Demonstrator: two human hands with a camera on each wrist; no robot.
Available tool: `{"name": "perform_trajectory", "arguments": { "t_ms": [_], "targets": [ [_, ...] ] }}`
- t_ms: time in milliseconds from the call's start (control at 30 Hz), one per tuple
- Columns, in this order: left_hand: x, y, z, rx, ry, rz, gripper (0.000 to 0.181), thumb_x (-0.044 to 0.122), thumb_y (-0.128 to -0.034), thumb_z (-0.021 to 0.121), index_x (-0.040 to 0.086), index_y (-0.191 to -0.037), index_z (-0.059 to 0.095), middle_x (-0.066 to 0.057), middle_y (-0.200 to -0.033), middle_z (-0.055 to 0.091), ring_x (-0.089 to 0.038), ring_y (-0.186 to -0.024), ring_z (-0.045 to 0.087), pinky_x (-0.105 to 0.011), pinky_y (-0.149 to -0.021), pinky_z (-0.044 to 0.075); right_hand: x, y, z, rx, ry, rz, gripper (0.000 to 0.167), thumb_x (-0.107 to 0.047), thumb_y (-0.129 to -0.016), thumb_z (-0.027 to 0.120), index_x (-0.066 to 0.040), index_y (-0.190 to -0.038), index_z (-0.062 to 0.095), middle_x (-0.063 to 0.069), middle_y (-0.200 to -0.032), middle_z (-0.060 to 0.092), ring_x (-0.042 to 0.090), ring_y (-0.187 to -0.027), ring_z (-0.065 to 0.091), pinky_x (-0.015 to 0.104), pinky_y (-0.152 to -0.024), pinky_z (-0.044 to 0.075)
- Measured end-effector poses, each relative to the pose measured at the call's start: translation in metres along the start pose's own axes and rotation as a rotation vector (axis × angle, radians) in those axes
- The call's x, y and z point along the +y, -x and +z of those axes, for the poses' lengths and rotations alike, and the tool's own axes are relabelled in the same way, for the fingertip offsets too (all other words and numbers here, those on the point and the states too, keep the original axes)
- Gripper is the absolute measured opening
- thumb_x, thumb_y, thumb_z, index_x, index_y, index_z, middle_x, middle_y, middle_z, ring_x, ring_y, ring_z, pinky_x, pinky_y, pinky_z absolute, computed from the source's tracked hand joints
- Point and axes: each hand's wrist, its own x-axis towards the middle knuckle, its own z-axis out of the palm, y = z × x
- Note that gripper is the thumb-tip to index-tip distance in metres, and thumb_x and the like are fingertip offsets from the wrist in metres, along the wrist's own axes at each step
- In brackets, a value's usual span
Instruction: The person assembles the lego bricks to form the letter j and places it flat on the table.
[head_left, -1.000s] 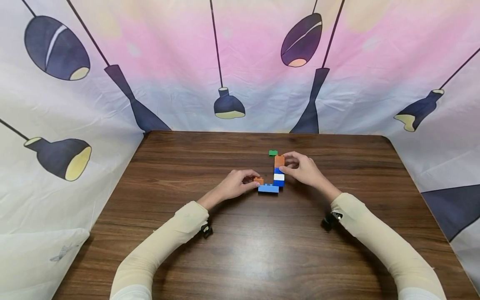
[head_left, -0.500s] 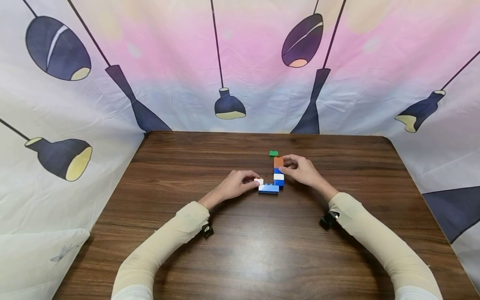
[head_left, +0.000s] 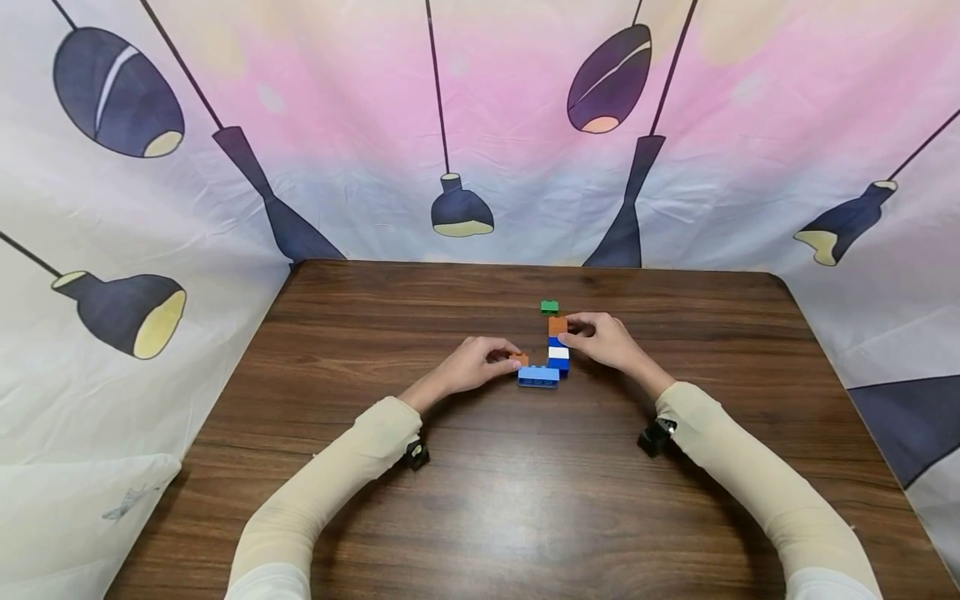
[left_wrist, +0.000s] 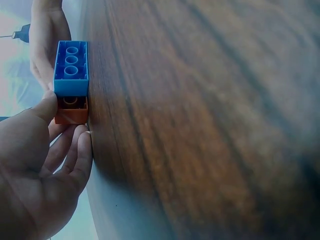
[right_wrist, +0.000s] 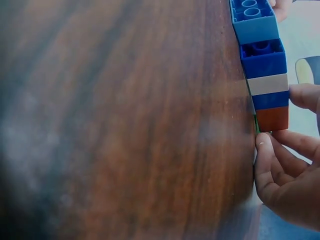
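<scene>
In the head view my left hand (head_left: 474, 364) pinches a small orange brick (head_left: 521, 359) joined to a longer light blue toy brick (head_left: 538, 377). The light blue brick's hollow underside faces my left wrist camera, where thumb and fingers grip around the orange brick (left_wrist: 72, 116). My right hand (head_left: 606, 341) holds a row of joined bricks: a blue brick (right_wrist: 265, 62), a white brick (right_wrist: 269, 84), another blue brick (right_wrist: 271, 99) and an orange brick (right_wrist: 273, 118) at the far end. The light blue brick lies beside the near blue end; whether they join cannot be told.
A green brick (head_left: 550, 307) sits just beyond the orange end of the row. All of this is on a dark wooden table (head_left: 480, 483). Behind the table hangs a cloth (head_left: 360, 100) printed with lamps.
The light blue brick has tilted, so its hollow side now shows in the head view. My right hand and its row have shifted slightly nearer. Both hands keep their grips.
</scene>
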Motion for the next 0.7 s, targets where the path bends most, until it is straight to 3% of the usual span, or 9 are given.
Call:
{"name": "perform_trajectory", "arguments": {
  "t_ms": [267,467,700],
  "targets": [
    [-0.001,0.0,-0.001,-0.006,0.026,0.003,0.033,0.033,-0.1032,0.063,0.012,-0.128,0.07,0.001,-0.116,0.073,-0.011,-0.102,0.067,-0.033,-0.09,0.054,-0.002,0.0,-0.001,-0.005,0.01,0.006,0.054,-0.039,-0.098,0.069,-0.003,-0.138,0.062,0.014,-0.126,0.069,0.028,-0.104,0.066,0.045,-0.086,0.054],
    [0.0,0.002,-0.002,-0.009,0.079,-0.006,0.04,0.035,-0.1008,0.067,0.011,-0.133,0.066,0.0,-0.116,0.071,-0.009,-0.101,0.065,-0.029,-0.087,0.054,-0.005,-0.007,-0.009,0.012,0.009,0.005,0.047,-0.037,-0.098,0.069,-0.008,-0.136,0.064,0.012,-0.125,0.069,0.026,-0.103,0.065,0.039,-0.076,0.054],
    [0.001,0.001,0.001,-0.006,0.092,0.049,0.046,0.038,-0.0974,0.071,0.012,-0.134,0.066,0.0,-0.124,0.068,-0.011,-0.105,0.064,-0.029,-0.089,0.055,-0.007,-0.021,-0.019,0.041,0.027,-0.017,0.041,-0.032,-0.1,0.068,-0.007,-0.133,0.066,0.014,-0.124,0.07,0.032,-0.106,0.068,0.048,-0.083,0.056]
  ]
}}
